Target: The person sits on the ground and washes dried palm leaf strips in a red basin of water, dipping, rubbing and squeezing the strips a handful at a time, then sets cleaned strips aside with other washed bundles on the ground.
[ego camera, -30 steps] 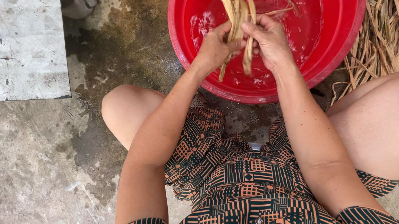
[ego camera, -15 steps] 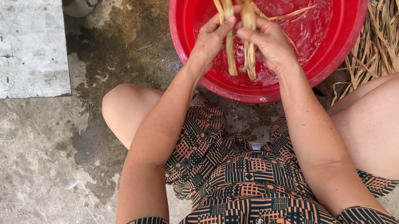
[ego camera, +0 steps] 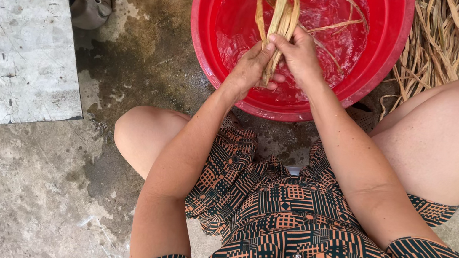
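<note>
Gripping a bundle of long tan dried leaf strips [ego camera: 281, 16] above the water in the round red plastic basin [ego camera: 206, 36], the left hand [ego camera: 250, 69] and right hand [ego camera: 299, 55] are closing their fingers firmly around it, probably best squeezing evenly.

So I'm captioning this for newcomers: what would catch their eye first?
The bright red basin of water at top centre stands out first. Over it, the left hand and right hand grip a bundle of tan fibre strips. A pile of dry strips lies at upper right.
</note>
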